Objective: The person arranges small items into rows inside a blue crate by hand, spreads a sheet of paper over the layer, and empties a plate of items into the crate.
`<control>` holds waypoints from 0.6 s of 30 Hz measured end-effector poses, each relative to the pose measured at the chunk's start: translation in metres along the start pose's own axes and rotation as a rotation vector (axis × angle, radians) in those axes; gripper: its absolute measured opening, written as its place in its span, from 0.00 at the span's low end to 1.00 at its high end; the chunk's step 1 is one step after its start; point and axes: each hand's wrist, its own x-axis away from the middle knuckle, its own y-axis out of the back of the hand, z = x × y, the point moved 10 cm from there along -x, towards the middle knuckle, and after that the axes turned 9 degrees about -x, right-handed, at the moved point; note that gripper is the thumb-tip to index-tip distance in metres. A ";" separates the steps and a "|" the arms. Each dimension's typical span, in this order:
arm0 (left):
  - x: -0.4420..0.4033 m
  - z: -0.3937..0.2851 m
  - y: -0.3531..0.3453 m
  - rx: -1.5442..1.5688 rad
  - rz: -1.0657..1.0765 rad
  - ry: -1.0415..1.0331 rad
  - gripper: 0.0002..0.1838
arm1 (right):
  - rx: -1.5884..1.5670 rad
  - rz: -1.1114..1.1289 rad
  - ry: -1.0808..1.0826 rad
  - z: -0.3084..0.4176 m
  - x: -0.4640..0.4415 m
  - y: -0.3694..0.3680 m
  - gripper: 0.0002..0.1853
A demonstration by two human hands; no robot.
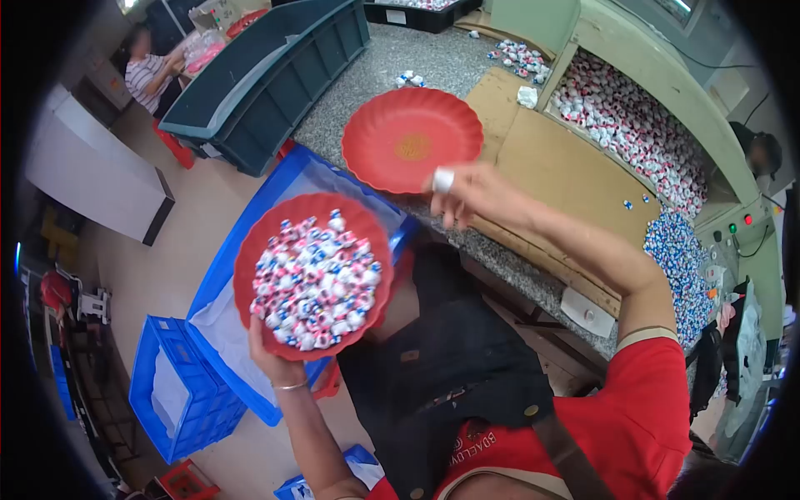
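Observation:
My left hand [271,360] grips the lower rim of a red scalloped plate [247,267], held tilted over the blue crate. Heaped on that plate are many small white, pink and blue pieces [321,283], perhaps wrapped candies; their exact kind I cannot make out. My right hand [482,196], with white tape round one finger, hovers by the right edge of a second red plate [367,150] on the counter. Its fingers are loosely bent and apart, slightly blurred, with nothing visible in them. The second plate shows a gold mark at its centre and no pieces.
A lined blue crate [225,342] lies below the held plate. A dark green bin [275,108] stands on the left of the speckled counter [329,125]. Pink-white pieces [625,125] fill a machine opening; blue ones [679,267] pile beside cardboard [575,158]. A seated person [150,75] is far left.

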 end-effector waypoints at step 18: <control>-0.110 0.009 0.174 -0.508 -0.297 0.098 0.27 | 1.399 0.006 0.383 -0.008 -0.318 0.179 0.18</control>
